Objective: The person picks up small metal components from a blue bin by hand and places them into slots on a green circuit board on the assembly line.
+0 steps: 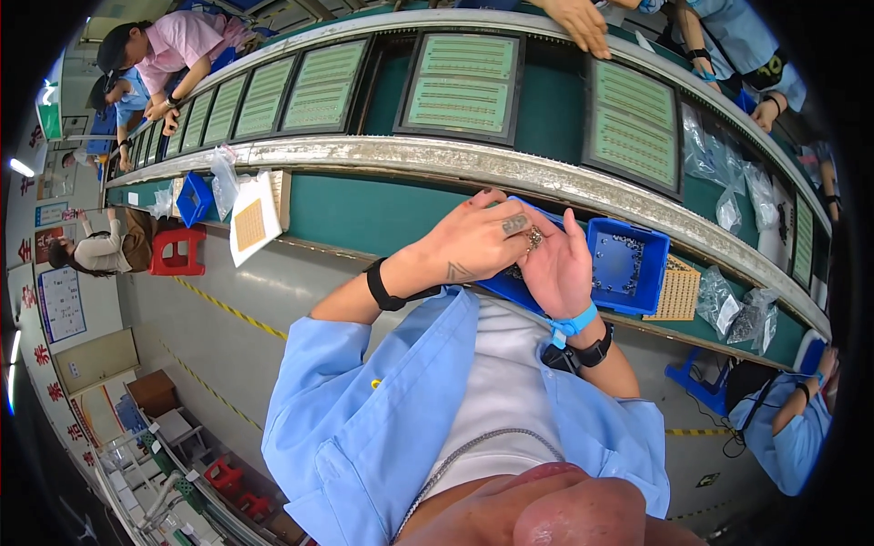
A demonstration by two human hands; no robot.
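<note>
My left hand (492, 235), with a ring and tattoos, is bent over my right hand, its fingers curled inward. Its fingertips are hidden, so whatever it may pinch cannot be made out. My right hand (557, 268) lies palm up beneath it, thumb stretched out and the visible palm bare; the other fingers are partly covered. Both hands are above a blue bin (512, 293), mostly hidden by them. Beside my right hand stands a second blue bin (652, 296) holding many small dark parts. A tan perforated board (675, 293) lies just right of that bin.
Beyond a metal rail (437, 153) runs a line carrying green panels (462, 86) in black frames. Clear plastic bags (748, 318) lie at right. A white tray with a tan board (258, 223) and a small blue bin (193, 200) sit at left. Co-workers' hands (578, 25) reach in from across.
</note>
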